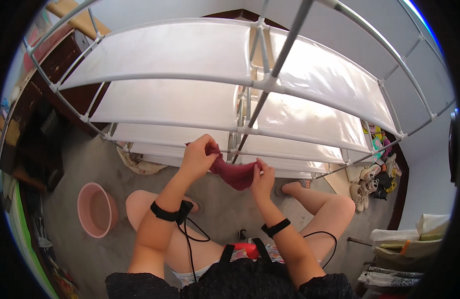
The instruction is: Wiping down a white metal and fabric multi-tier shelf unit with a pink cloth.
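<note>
A dark red cloth hangs between my two hands, sagging in the middle. My left hand pinches its left end, with the fingers closed. At the other end my right hand grips the cloth's edge between thumb and fingers. Just beyond my hands stands a shelf rack with grey tube framing and white fabric shelves in several tiers. The cloth is held in front of the lower tiers and covers part of a tube.
A pink basin stands on the grey floor at the left. Several shoes lie by the right wall. Folded fabric and bags are piled at the lower right. Dark wooden furniture lines the left side. Black cables run from my wrist bands.
</note>
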`<state>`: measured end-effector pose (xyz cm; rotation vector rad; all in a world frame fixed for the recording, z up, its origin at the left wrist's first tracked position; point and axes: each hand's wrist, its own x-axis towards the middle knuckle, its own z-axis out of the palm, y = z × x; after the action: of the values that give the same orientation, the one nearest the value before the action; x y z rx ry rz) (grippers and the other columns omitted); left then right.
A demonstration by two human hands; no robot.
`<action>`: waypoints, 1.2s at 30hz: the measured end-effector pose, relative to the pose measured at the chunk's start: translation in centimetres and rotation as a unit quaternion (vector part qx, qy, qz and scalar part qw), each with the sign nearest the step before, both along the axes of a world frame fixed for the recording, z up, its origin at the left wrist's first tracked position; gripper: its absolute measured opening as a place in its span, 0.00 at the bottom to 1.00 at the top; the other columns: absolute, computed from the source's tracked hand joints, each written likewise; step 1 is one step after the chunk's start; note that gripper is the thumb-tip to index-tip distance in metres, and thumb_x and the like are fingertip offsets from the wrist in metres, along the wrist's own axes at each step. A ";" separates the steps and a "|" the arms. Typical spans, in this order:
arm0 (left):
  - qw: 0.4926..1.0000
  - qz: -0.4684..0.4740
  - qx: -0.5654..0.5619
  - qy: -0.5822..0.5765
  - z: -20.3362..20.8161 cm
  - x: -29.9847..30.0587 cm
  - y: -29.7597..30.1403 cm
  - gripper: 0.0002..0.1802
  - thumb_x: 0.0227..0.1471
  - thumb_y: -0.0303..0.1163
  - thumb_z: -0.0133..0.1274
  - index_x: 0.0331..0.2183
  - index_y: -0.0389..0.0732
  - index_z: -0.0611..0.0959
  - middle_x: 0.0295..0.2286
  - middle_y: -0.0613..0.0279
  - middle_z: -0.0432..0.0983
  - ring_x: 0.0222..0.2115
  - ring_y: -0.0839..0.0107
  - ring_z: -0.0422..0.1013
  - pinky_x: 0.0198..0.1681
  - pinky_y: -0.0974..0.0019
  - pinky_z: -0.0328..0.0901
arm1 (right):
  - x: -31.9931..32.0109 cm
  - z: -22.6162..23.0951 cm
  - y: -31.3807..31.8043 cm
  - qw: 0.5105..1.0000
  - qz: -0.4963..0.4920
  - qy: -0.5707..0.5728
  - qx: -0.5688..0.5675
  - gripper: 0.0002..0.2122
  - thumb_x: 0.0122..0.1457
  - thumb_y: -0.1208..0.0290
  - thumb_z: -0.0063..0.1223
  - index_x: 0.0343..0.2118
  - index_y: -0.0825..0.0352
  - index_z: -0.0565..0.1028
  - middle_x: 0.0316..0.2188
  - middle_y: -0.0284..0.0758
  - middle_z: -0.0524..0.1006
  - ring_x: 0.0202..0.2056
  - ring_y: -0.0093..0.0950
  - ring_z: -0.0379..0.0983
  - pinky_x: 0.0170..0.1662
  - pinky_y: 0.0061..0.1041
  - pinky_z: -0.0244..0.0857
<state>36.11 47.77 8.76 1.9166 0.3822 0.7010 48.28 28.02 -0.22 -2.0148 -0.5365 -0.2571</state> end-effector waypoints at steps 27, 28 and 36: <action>0.993 -0.016 0.117 -0.008 -10.0 8.6 -0.4 0.22 0.41 0.17 0.52 0.42 0.42 0.77 0.35 0.46 0.75 0.39 0.43 0.70 0.43 0.47 0.66 | 8.0 0.4 5.3 0.948 0.267 -0.111 -0.132 0.18 0.42 0.84 0.56 0.40 0.67 0.77 0.40 0.41 0.76 0.44 0.43 0.73 0.48 0.35 0.68; 0.994 -0.020 0.106 -0.023 -10.1 8.5 -0.3 0.21 0.41 0.18 0.53 0.42 0.43 0.77 0.35 0.45 0.74 0.38 0.41 0.70 0.41 0.44 0.65 | 7.8 0.7 5.2 0.944 0.275 -0.115 -0.138 0.19 0.42 0.85 0.55 0.42 0.67 0.76 0.41 0.42 0.76 0.46 0.44 0.72 0.50 0.37 0.67; 0.985 -0.045 0.168 0.001 -9.8 9.2 -0.3 0.24 0.41 0.19 0.54 0.45 0.43 0.75 0.35 0.47 0.74 0.40 0.43 0.69 0.45 0.46 0.63 | 8.0 3.0 5.8 0.923 0.326 -0.166 -0.123 0.17 0.44 0.87 0.49 0.40 0.70 0.76 0.39 0.45 0.76 0.48 0.48 0.69 0.53 0.41 0.64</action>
<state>45.27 47.46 -1.08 2.2366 0.1842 0.7408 56.28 33.81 2.81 -1.9111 -1.4763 -0.1204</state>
